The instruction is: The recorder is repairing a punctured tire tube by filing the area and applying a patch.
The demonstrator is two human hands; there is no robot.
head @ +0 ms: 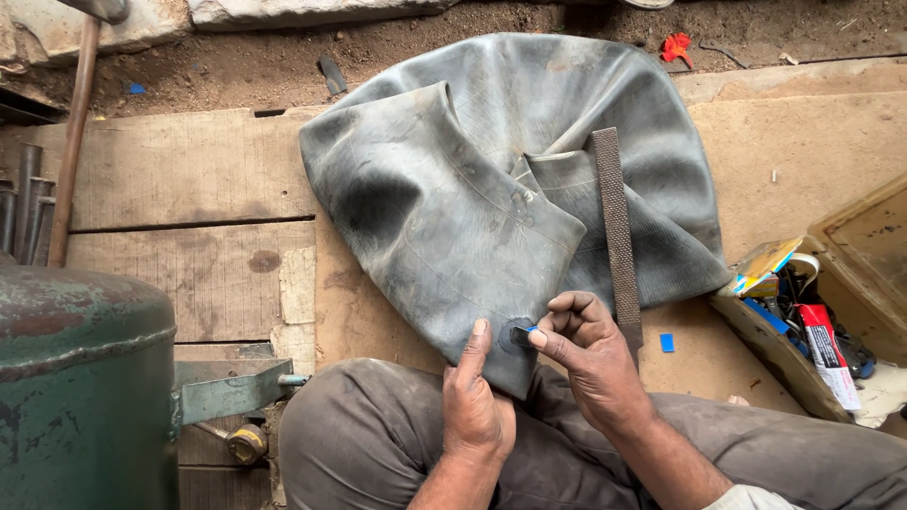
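The green tank (80, 378) is cut off by the left and bottom edges. The open toolbox (850, 283) runs past the right edge. The inner tube (453, 189) hides the file's (616, 236) lower surroundings; the small patch (521, 334) is partly covered by fingertips.
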